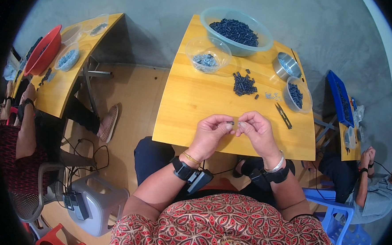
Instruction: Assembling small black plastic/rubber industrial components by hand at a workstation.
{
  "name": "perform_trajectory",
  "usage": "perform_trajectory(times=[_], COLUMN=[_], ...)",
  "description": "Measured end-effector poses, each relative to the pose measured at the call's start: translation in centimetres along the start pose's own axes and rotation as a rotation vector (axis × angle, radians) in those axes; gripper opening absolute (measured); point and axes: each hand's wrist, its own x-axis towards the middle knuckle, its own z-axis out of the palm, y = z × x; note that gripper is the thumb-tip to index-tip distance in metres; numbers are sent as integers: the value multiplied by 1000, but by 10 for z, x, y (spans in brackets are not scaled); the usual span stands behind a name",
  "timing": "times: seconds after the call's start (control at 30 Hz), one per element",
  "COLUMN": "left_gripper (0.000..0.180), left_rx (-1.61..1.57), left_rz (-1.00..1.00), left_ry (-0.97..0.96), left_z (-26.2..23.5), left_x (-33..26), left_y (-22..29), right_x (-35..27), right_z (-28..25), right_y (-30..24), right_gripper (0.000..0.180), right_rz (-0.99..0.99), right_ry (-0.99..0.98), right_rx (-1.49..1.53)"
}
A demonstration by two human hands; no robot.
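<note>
We see the left hand (210, 130) and the right hand (256, 127) both closed, pinching one small dark part (230, 122) between fingertips. They are above the desk (190, 105), near a pile of dark parts (243, 83).

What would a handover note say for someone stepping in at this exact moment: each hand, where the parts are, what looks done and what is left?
Left hand: fingertips pinched on a small dark part, above the wooden table.
Right hand: pinched against the same part from the other side; the two hands meet.
Parts: a loose pile of dark pieces lies ahead of the hands; the big bowl holds many more. The clear bowl holds light bluish pieces. The small tub at right holds dark pieces. Snips lie untouched by the right hand.
Done: cannot tell from this view how many are finished.
Left: the pile and big bowl are still well stocked.
</note>
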Motion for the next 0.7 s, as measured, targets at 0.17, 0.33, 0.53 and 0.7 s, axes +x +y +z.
perform_trajectory(times=[0.17,0.33,0.53,0.7], left_gripper=[16,17,17,19], left_rx=[173,135,125,74], left_rz=[76,44,73,-38], left_ry=[-59,-82,-90,-146], left_z=[5,4,-1,0], left_x=[0,-1,0,-2], left_y=[0,1,-3,3], right_x=[0,-4,-5,-4], right_z=[3,7,4,0], right_y=[7,10,12,7], right_gripper=[7,7,6,6], right_rz=[4,-3,-15,-56], right_ry=[2,-3,66,61], right_rx=[-50,-18,41,-70])
